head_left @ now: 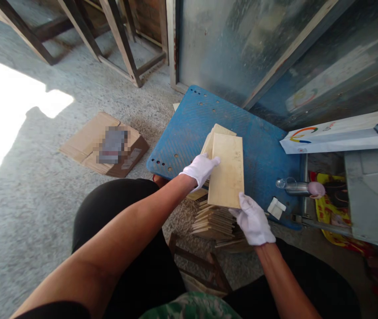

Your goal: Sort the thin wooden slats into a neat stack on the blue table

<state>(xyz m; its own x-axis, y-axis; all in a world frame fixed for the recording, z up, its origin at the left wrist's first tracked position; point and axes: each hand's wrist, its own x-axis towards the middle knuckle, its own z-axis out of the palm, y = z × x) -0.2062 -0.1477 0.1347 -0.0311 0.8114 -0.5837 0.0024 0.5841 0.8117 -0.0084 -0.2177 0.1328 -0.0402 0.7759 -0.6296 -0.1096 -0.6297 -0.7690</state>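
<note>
The pale board (226,170) lies between the two white-gloved hands. The left hand (200,170) sits at its nine o'clock, thumb over the edge; with the fingers partly hidden, I cannot tell whether they grip. The right hand (253,219), at five o'clock, pinches the lower corner — the hands themselves are apart. More boards (220,128) show behind at eleven o'clock, over the blue table (189,115), and a layered stack of similar pieces (214,221) sits lower, between six and seven.

The board is a smooth, flat rectangle, wood-like; the table is ribbed, scuffed, probably plastic, with holes near its corners. Between nine and ten, a brown cardboard box (79,141) rests on rough grey floor (36,186).

Small dark marks near the board's right edge are too tiny to read. Between two and three, a white bag (348,128) bears a red, yellow and blue curved logo — its lettering is illegible.
</note>
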